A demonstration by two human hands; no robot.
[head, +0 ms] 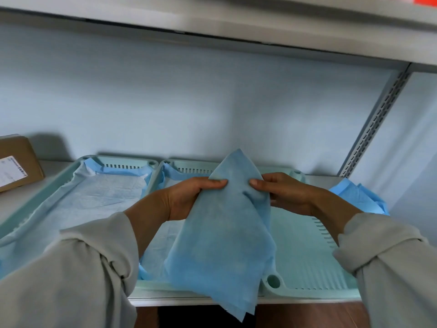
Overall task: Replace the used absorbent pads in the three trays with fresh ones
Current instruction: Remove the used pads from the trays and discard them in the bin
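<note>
Both hands, left hand [198, 197] and right hand [281, 194], were pinching a folded blue absorbent pad [224, 233] above the bare right tray [307, 252], so I'd say shake it open fully, then lay it flat corner to corner.

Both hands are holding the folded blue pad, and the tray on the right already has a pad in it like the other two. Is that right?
Not quite. In the head view the right tray is bare, its ribbed bottom showing. The left tray and middle tray are lined. Left hand and right hand do hold the folded blue pad.
</note>
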